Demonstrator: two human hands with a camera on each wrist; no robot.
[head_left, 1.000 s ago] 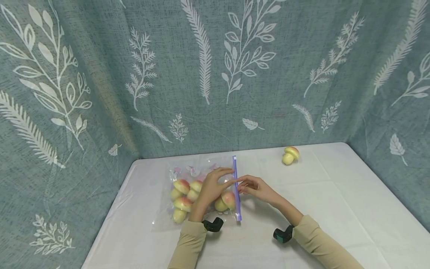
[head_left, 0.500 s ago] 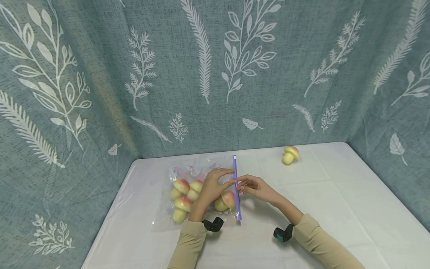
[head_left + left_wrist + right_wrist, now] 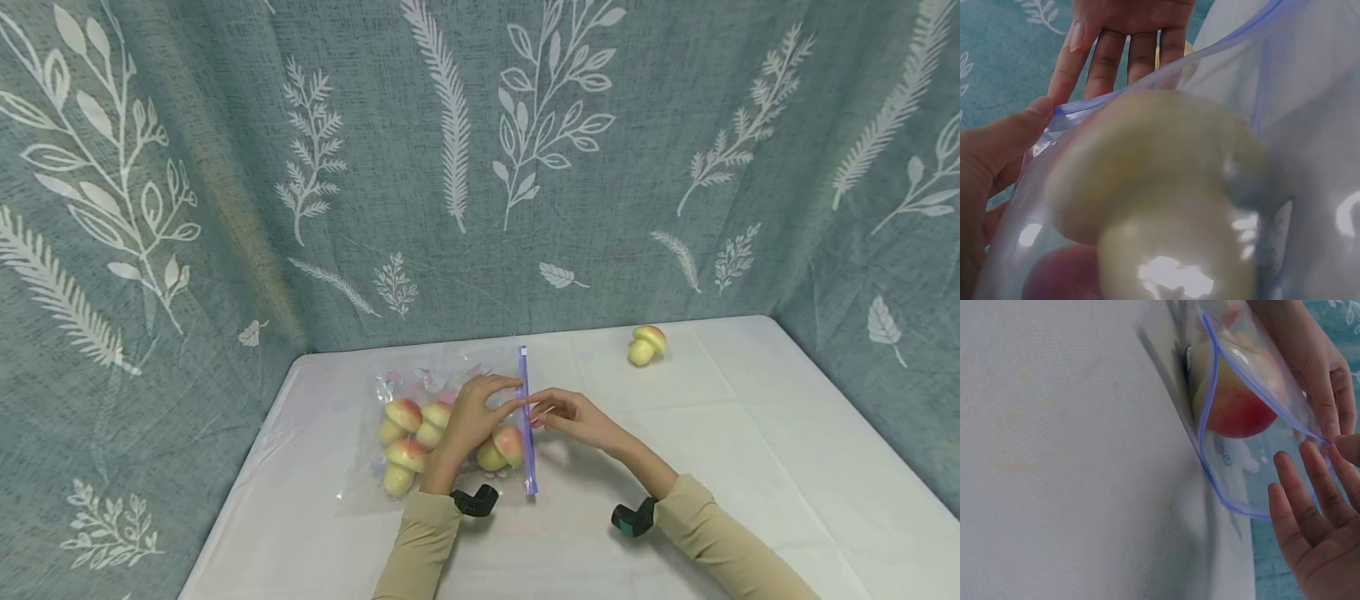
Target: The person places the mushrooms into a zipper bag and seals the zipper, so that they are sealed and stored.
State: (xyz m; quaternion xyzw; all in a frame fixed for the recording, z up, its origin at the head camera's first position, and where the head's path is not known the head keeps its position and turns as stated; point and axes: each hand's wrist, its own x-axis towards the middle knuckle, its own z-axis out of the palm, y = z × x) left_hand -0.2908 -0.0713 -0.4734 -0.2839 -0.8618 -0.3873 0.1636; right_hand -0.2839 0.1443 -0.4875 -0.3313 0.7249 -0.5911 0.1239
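Observation:
A clear zip bag (image 3: 358, 483) with a purple zip edge lies on the table, its mouth parted toward the right. Inside are several yellow-and-red toy mushrooms (image 3: 407, 455), one (image 3: 1244, 403) near the mouth. My left hand (image 3: 472, 421) reaches over the bag and pinches the upper lip at the zip edge. In the left wrist view its thumb (image 3: 1038, 107) presses on that edge. My right hand (image 3: 581, 421) is at the mouth, its fingers (image 3: 1297, 478) extended and spread, one fingertip against the lip beside my left hand's fingertips.
Another toy mushroom (image 3: 645, 345) lies outside the bag at the back right of the white-covered table (image 3: 720, 442). A green-blue curtain (image 3: 480, 167) with white leaf patterns stands behind the table and along both sides. Each wrist wears a black camera (image 3: 633, 518).
The hands and the bag hold nearly the same place. The whole head view has shifted very slightly.

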